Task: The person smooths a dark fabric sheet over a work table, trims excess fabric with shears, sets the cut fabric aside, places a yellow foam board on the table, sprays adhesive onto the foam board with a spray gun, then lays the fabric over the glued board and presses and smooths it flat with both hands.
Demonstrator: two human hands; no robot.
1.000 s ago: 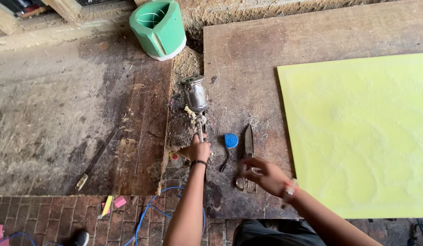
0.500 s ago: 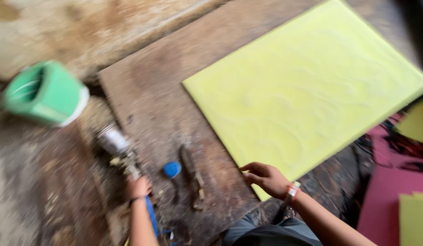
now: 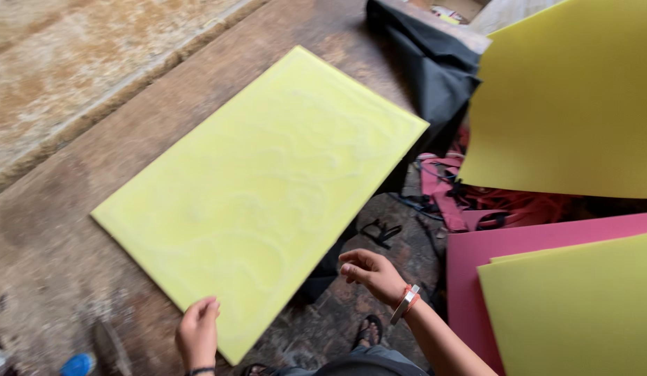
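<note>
A large pale yellow-green rectangular foam sheet (image 3: 261, 195) lies flat on a worn brown wooden tabletop (image 3: 80, 174), turned at an angle, its near corner jutting past the tabletop's front edge. The person's left hand (image 3: 197, 333) rests against the sheet's near edge close to that corner, fingers curled loosely on the rim; whether they truly pinch the sheet cannot be told from here. The right hand (image 3: 371, 273), a metal bangle and orange band (image 3: 406, 303) at the wrist, hangs just off the sheet's overhanging right-hand edge, fingers half bent and holding nothing.

At the tabletop's front left corner a small blue round cap (image 3: 77, 364) and a dark blade-like tool (image 3: 107, 345) are blurred and partly cut off by the frame. To the right, beyond the tabletop, more foam sheets are cropped: a yellow foam sheet (image 3: 567, 104) leaning upright, a pink foam sheet (image 3: 518, 244) beneath another yellow sheet (image 3: 581, 313). A black fabric bundle (image 3: 428, 63) sits past the tabletop's far right corner, its contents hidden. A sandalled foot (image 3: 369, 331) shows on the brick floor (image 3: 323, 327) below.
</note>
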